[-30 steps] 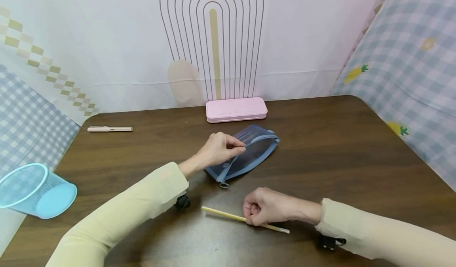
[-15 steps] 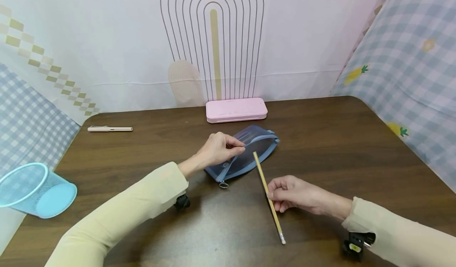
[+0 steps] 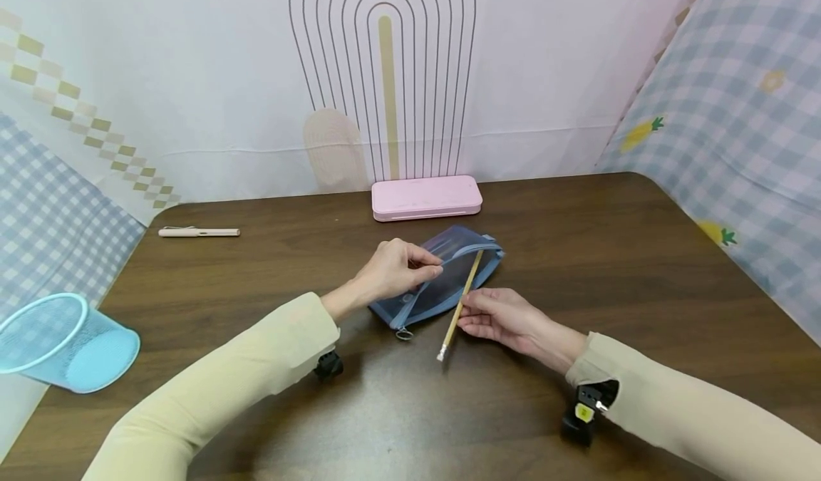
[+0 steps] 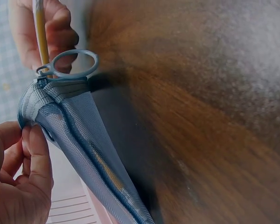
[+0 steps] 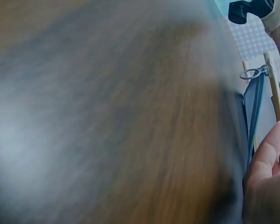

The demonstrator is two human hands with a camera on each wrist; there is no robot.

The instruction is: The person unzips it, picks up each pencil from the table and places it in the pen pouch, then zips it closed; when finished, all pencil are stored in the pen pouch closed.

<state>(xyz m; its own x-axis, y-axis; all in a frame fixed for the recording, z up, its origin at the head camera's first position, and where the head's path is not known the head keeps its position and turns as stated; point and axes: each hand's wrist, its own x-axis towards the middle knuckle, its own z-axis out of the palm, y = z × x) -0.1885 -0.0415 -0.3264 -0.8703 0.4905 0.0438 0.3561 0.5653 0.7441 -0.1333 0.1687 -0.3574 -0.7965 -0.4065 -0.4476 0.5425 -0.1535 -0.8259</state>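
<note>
A blue mesh zip pouch [image 3: 449, 278] lies in the middle of the table with its mouth spread. My left hand [image 3: 394, 267] pinches the far edge of that opening between thumb and fingers. In my right hand [image 3: 503, 321] is a yellow pencil [image 3: 457, 317], held around its middle. Its far end is within the pouch mouth, while the white eraser end points back towards me. The left wrist view shows the zipper's ring pull [image 4: 97, 63] at the near corner of the pouch, and part of the pencil through the mesh.
Behind the pouch sits a pink case [image 3: 426, 199] against the patterned backdrop. A pale pen [image 3: 218, 232] lies at the back left. At the table's left edge, a light blue mesh pen cup [image 3: 96, 328] rests on its side.
My right hand has lifted the pencil off the table, turned it and carried it forward, so its far end is now inside the pouch mouth. The left hand has stayed on the pouch.
</note>
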